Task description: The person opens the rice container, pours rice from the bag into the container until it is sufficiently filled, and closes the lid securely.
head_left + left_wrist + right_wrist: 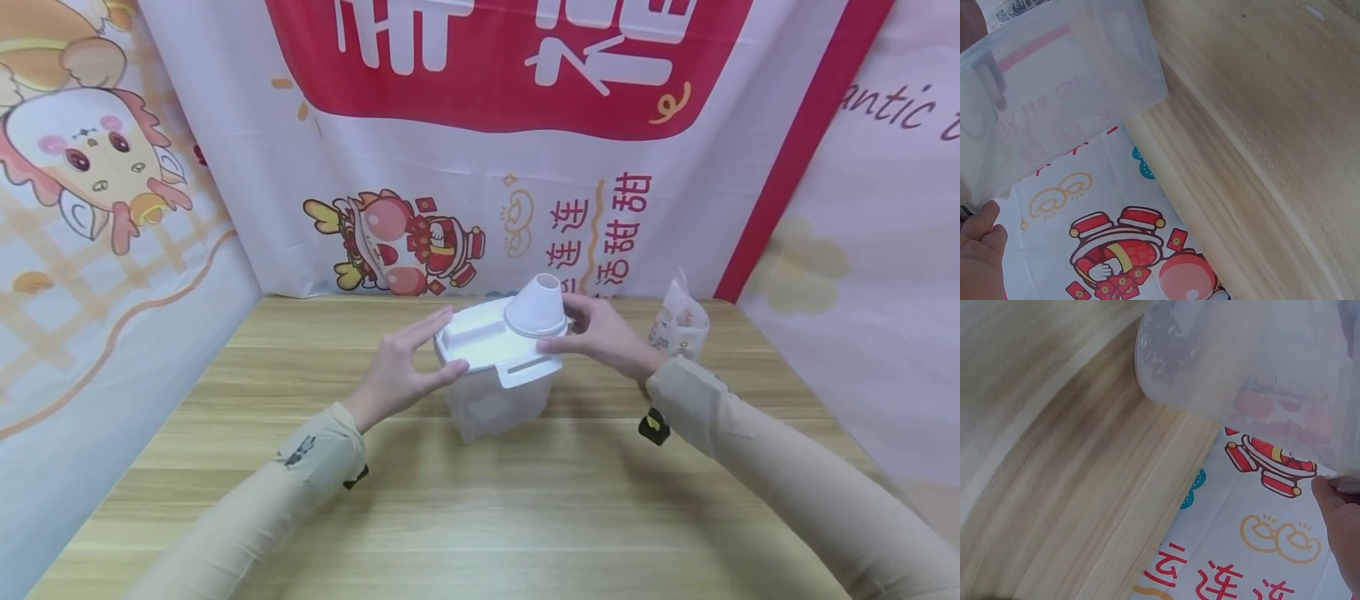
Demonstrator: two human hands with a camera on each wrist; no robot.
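A translucent plastic storage container (498,404) stands on the wooden table between both hands, under a white lid (476,333). On the right part of the lid sits a white cone-shaped cup (536,308), narrow end up. My left hand (405,362) grips the lid's left end, thumb at the front edge and fingers toward the back. At the right end, my right hand (603,337) holds the rim, its thumb beside the cup's base and its other fingers partly hidden behind the cup. Small pale grains (1166,356) show inside the container in the right wrist view.
A small, mostly white plastic bag (681,321) stands at the back right, just beyond the right forearm. Printed cloth (420,192) hangs along the table's back edge, with more at both sides. The wooden tabletop (480,508) extends toward the front.
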